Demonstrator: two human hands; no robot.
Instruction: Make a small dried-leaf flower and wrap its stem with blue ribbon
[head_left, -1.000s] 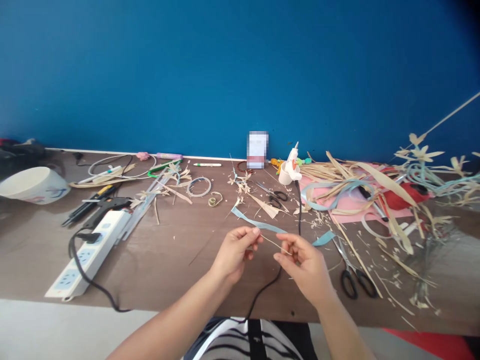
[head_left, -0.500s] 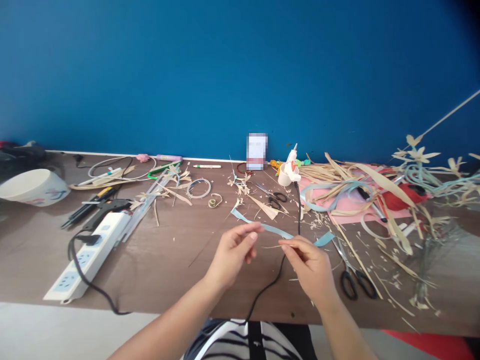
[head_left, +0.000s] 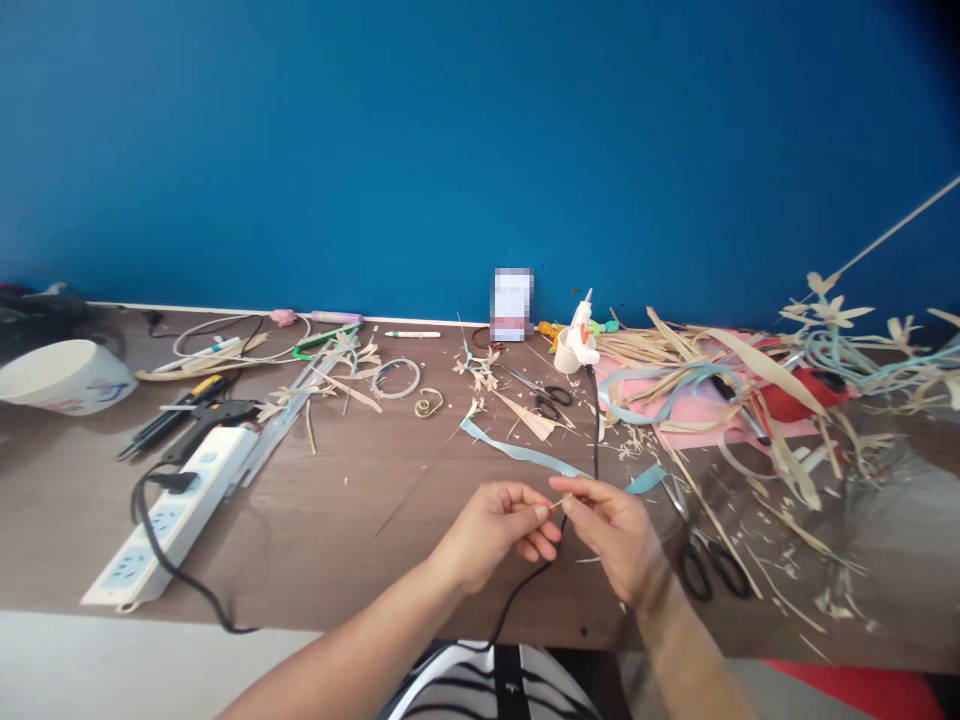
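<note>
Over the front middle of the table, my left hand (head_left: 501, 530) and my right hand (head_left: 607, 528) pinch a thin straw-coloured strip (head_left: 557, 504) between thumbs and fingertips. Only a short piece of it shows between the hands; the rest is hidden by my fingers. Behind my hands a light blue ribbon (head_left: 517, 452) lies across the table and passes behind my right hand. Black-handled scissors (head_left: 709, 565) rest just right of my right hand. A white glue gun (head_left: 582, 330) stands nose up in a small white cup (head_left: 574, 356), its black cord running down behind my hands.
On the left are a white power strip (head_left: 172, 515), a black glue gun (head_left: 217, 422) and a white bowl (head_left: 71, 378). Dried husk strips (head_left: 675, 350), pink paper (head_left: 690, 408) and pale husk flowers (head_left: 836, 312) crowd the right. A second pair of scissors (head_left: 551, 397) lies at the back.
My left hand has moved down and right, from open fingers to a pinch on the strip beside my right hand. My right hand keeps its hold.
</note>
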